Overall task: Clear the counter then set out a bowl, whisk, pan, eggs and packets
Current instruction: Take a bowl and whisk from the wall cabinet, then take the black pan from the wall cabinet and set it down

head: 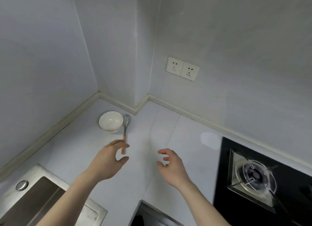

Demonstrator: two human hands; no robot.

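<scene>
A white bowl (111, 120) with a dark rim stands on the pale counter (168, 132) near the back corner. Right beside it lies a wire whisk (125, 127) with an orange handle, its head pointing toward the wall. My left hand (108, 159) hovers over the end of the whisk handle with fingers loosely spread, thumb and forefinger apart, gripping nothing. My right hand (172, 166) hangs above the bare counter to the right, fingers relaxed and slightly curled, empty. No pan, eggs or packets are in view.
A steel sink (33, 200) with a round plug fitting sits at the lower left. A black gas hob (256, 176) with a burner fills the lower right. Two wall sockets (182, 68) are mounted above the counter.
</scene>
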